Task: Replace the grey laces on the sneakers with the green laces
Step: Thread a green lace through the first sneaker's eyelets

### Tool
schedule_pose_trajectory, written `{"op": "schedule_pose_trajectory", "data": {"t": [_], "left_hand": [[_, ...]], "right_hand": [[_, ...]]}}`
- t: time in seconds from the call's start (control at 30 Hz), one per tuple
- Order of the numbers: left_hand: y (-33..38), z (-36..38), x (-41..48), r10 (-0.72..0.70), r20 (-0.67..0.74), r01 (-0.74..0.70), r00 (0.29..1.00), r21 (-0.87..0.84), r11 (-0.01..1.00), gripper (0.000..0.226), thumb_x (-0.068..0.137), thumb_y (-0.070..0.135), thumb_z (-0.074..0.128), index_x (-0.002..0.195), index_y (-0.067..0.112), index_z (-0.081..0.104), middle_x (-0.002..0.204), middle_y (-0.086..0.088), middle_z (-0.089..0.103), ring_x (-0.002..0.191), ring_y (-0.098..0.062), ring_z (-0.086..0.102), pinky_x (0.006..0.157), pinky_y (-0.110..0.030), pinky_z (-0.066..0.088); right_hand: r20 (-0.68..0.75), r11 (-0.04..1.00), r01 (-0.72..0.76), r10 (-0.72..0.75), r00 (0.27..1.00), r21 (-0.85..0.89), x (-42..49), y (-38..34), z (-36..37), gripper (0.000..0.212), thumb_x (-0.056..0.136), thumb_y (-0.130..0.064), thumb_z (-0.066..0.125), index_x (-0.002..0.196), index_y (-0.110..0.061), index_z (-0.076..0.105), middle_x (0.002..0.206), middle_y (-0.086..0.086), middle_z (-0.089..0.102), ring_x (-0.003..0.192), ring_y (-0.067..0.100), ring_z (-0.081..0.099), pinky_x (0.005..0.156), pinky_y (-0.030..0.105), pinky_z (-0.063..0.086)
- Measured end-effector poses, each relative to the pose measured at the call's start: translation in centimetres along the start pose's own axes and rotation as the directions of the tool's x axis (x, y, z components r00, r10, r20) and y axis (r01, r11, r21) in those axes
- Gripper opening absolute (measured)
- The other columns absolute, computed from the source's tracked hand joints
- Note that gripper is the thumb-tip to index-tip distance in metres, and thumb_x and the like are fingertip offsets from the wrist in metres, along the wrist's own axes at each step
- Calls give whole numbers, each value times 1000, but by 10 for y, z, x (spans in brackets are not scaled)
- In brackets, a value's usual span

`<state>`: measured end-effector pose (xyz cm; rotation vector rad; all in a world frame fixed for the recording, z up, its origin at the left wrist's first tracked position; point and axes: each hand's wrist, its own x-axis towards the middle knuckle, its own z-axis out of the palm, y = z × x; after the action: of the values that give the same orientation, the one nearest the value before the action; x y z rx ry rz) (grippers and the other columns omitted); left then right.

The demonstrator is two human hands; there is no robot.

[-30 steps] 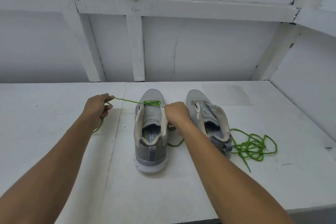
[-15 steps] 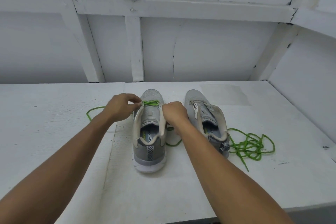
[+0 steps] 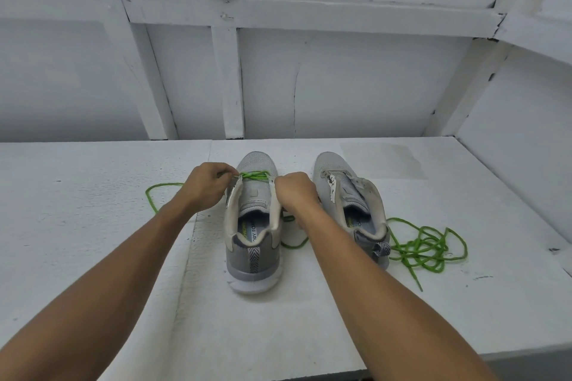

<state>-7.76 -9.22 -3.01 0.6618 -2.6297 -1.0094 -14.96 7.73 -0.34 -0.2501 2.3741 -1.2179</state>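
Two grey mesh sneakers are parked side by side on the white desk [image 3: 93,241]. On the left sneaker [image 3: 252,260] a bright green lace [image 3: 255,175] is run through the lowest eyelets only, pinched in the grip of the left hand [image 3: 207,189]. The right hand [image 3: 294,192] is curled at the opposite flap (fingers hidden, so what's gripped can't be told). If one side gets tugged harder, uneven ends could be left. A spare tangled green lace [image 3: 427,244] is piled beside the right sneaker [image 3: 334,164].

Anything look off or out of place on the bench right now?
Only the spare green lace, a tangled heap beside the right sneaker; it will need untangling. That sneaker is unlaced, its flaps splayed open. No damage visible.
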Motion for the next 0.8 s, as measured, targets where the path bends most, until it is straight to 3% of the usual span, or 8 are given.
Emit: {"op": "schedule_pose_trajectory", "data": {"t": [0.13, 0.23, 0.33, 0.4, 0.5, 0.57, 0.67, 0.8], "left_hand": [[-1, 0, 1, -38, -23, 37, 999, -39, 999, 32, 95, 8, 42, 99, 15, 73, 42, 11, 50, 46, -13, 38, 47, -22, 32], [1, -1, 1, -52, -16, 51, 999, -68, 996, 34, 93, 8, 40, 95, 17, 74, 35, 13, 45, 43, -12, 34, 47, -25, 30], [4, -5, -2, -44, 0, 43, 999, -92, 995, 33, 94, 11, 42, 88, 25, 72, 43, 10, 51, 45, -8, 39, 50, -25, 32], [2, -9, -3, -46, -7, 45, 999, -94, 995, 28, 92, 17, 48, 87, 29, 73, 64, 1, 64, 63, -13, 52, 59, -27, 38], [1, -12, 0, -64, 12, 65, 998, -71, 995, 19, 92, 31, 55, 89, 28, 74, 89, 5, 70, 86, -13, 60, 71, -28, 42], [3, -11, 1, -65, 47, 66, 997, -27, 997, 21, 95, 37, 55, 89, 26, 72, 92, 5, 70, 88, -14, 60, 72, -28, 41], [8, -7, 3, -76, 73, 74, 994, 32, 997, 20, 96, 37, 57, 89, 22, 69, 87, 4, 67, 85, -15, 59, 70, -27, 39], [11, -8, 6, -103, 83, 98, 991, 70, 993, 20, 94, 35, 60, 92, 18, 70, 83, 2, 64, 82, -16, 56, 70, -27, 38]], "right_hand": [[5, 1000, -7, 8, 1000, -12, 3, 0, 1, 27, 91, -12, 43, 64, -14, 38, 70, 2, 45, 56, 16, 39, 46, 25, 26], [4, 1000, -4, 4, 1000, -8, 5, 1, 1, 26, 90, -11, 44, 64, -14, 40, 70, 3, 46, 56, 17, 40, 47, 25, 27], [1, 1000, -6, 6, 1000, 11, 5, 3, 0, 26, 90, -12, 43, 64, -14, 40, 69, 2, 46, 57, 17, 40, 48, 25, 28], [13, 1000, -12, 12, 1000, 11, 7, 3, 0, 24, 89, -12, 44, 65, -13, 40, 69, 3, 47, 58, 18, 41, 50, 25, 30], [48, 996, 72, -70, 996, -45, 9, -4, 0, 10, 83, -16, 49, 79, -10, 57, 86, 8, 61, 78, 25, 58, 68, 31, 52], [81, 977, 178, -169, 982, -114, 12, -17, -3, 18, 83, -18, 53, 96, -15, 65, 102, 3, 65, 96, 23, 60, 83, 33, 53], [148, 926, 309, -282, 948, -218, 16, -36, -9, 22, 85, -12, 57, 100, -19, 71, 108, -2, 66, 105, 19, 58, 89, 29, 48], [288, 819, 367, -258, 922, -440, 26, -47, -4, 24, 87, -12, 57, 105, -17, 73, 116, 2, 67, 109, 22, 58, 96, 35, 49]]}}
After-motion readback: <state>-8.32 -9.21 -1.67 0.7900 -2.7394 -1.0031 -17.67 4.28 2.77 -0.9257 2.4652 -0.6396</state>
